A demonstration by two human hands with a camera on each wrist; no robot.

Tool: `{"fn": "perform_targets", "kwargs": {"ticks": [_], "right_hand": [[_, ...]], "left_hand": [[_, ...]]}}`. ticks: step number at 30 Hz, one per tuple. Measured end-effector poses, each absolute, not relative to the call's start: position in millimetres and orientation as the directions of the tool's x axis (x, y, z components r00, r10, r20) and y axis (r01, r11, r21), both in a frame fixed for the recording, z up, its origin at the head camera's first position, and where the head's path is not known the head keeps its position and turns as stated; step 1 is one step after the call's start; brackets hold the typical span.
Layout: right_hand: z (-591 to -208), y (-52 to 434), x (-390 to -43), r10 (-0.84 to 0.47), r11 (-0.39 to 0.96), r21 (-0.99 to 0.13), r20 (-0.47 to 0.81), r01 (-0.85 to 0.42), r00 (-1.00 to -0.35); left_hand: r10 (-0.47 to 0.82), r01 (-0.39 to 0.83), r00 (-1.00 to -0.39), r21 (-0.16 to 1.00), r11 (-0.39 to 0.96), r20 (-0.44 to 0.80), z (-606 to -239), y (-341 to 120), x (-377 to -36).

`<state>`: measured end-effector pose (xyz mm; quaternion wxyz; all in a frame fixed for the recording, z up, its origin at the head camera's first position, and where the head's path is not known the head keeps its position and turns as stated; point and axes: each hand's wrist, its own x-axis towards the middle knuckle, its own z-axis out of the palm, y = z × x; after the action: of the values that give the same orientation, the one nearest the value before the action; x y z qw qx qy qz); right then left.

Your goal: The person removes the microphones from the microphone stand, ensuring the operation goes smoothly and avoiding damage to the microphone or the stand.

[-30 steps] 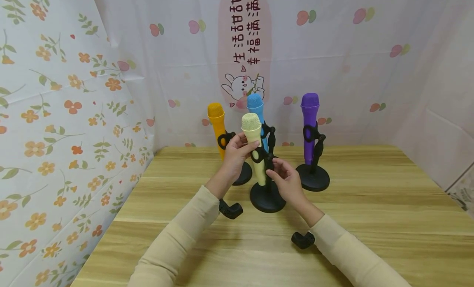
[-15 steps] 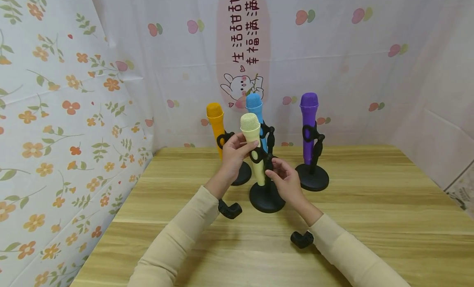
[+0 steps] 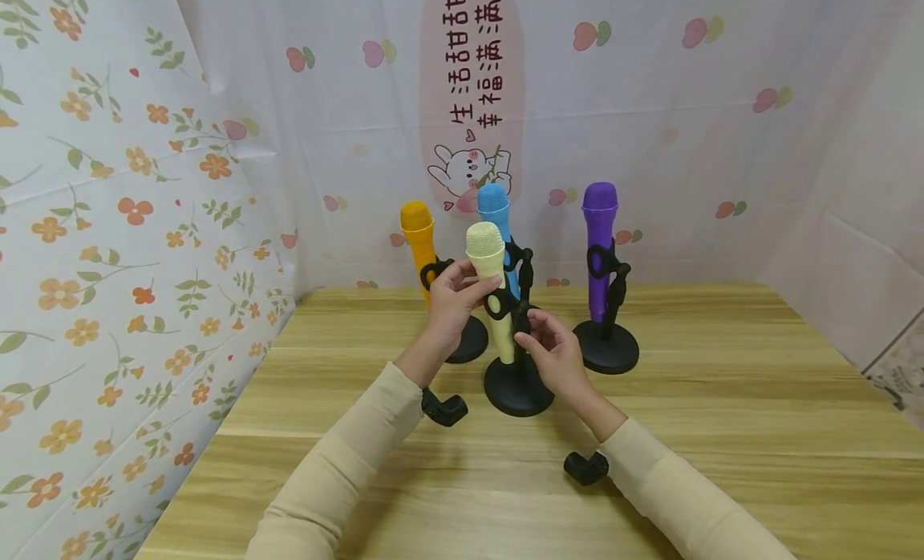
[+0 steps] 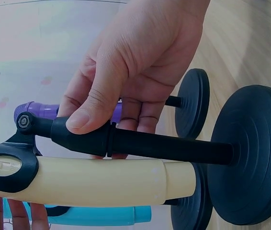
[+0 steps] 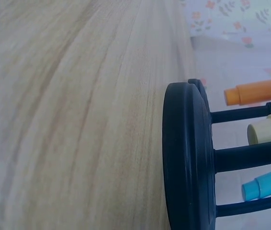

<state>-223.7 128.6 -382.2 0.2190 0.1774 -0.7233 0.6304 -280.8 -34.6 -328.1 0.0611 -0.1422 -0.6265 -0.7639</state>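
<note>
**Near the middle of the table: two hands on a cream microphone and its black stand**

The left hand grips the microphone just below its head, thumb at the front. The right hand pinches the stand's post between thumb and fingers. A clip rings the microphone beside the post, above the round base. Behind stand an orange microphone, a blue microphone and, to the right, a purple microphone.
</note>
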Motion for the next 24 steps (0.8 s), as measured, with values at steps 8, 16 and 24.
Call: {"fn": "perform_targets", "kwargs": {"ticks": [8,16,24], "right_hand": [[-382.1,128.0,-224.0,0.028,0.136,-0.828,0.552,-0.544,-0.833],[-380.8,128.0,-223.2,0.028,0.15,-0.825,0.554,-0.544,-0.832],[-384.3,128.1,-224.1,0.034,0.133,-0.83,0.55,-0.542,-0.834]], "left_hand": [[0.081,0.273,-0.952,0.94,-0.203,0.294,-327.3,-34.7,-281.4],[0.081,0.268,-0.954,0.942,-0.203,0.289,-326.0,-34.2,-281.4],[0.076,0.269,-0.955,0.946,-0.183,0.286,-326.7,-34.7,-281.0]]}}
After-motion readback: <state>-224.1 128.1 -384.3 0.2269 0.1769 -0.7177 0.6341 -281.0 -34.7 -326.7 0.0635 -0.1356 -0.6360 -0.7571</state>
